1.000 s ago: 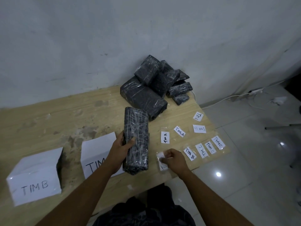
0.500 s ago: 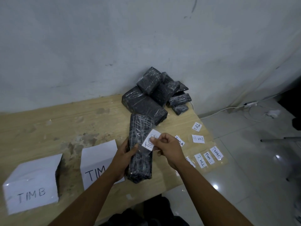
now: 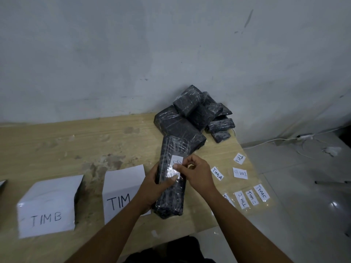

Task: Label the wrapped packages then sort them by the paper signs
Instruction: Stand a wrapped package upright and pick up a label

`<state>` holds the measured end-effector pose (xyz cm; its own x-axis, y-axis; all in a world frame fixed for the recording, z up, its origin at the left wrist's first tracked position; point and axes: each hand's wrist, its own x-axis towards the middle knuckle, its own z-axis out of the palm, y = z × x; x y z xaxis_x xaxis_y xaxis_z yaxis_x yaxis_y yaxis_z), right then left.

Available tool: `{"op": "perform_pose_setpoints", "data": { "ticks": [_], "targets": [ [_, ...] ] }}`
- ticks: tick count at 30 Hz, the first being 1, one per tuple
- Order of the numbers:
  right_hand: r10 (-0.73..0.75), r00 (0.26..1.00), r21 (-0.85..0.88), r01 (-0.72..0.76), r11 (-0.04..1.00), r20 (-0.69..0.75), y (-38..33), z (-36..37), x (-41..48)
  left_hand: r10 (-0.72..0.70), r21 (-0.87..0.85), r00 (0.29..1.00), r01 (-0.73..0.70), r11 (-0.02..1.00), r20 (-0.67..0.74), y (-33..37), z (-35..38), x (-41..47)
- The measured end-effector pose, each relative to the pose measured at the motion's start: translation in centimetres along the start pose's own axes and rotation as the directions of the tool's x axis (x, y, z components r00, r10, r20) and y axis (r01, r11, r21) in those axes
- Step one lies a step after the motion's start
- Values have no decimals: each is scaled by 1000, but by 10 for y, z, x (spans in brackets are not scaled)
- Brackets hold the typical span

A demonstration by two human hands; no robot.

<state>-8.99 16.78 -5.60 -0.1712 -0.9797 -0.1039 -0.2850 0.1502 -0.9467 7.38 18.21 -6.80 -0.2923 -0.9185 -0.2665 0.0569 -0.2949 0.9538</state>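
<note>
A long black wrapped package (image 3: 171,194) lies lengthwise on the wooden table (image 3: 76,147). My left hand (image 3: 154,184) grips its left side, thumb across the top. My right hand (image 3: 195,172) holds a small white label (image 3: 176,162) with clear tape against the package's top face, thumb on the label's edge. Two folded paper signs stand to the left: one reads TIM B (image 3: 47,207), the other (image 3: 121,188) shows TIM with its last letter hidden by my left arm. Several loose labels (image 3: 239,172) lie on the table's right end.
A heap of several black wrapped packages (image 3: 191,118) sits at the table's far right corner against the wall. The table's right edge drops to a tiled floor with white cables (image 3: 275,140). A dark object edge shows at the far left (image 3: 2,185).
My right hand picked a label up from the table, carried it over the package, and now holds it down on the package's top. My left hand has kept hold of the package.
</note>
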Motion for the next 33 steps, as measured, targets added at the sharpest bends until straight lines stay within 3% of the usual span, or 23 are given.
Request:
{"op": "perform_pose_setpoints", "data": {
  "ticks": [6,14,19,25,30,33],
  "targets": [
    [-51,994,-109,40,993,-96,3,1,0,-9,18,1000,9,1000,-6,-4,-1,4],
    [231,964,139,-212,967,-132,6,0,15,-52,61,995,47,997,88,-2,2,7],
    [286,926,115,-265,957,-246,-3,11,24,-47,102,995,39,994,83,-1,5,12],
    [214,976,69,-211,975,-31,-11,8,24,-31,71,999,28,997,43,4,5,15],
    [208,959,58,-223,973,193,1,-3,31,-33,68,999,32,997,14,0,7,20],
    [225,965,-13,-225,974,134,4,-10,34,-44,117,999,45,992,-10,-5,13,22]
  ]
}}
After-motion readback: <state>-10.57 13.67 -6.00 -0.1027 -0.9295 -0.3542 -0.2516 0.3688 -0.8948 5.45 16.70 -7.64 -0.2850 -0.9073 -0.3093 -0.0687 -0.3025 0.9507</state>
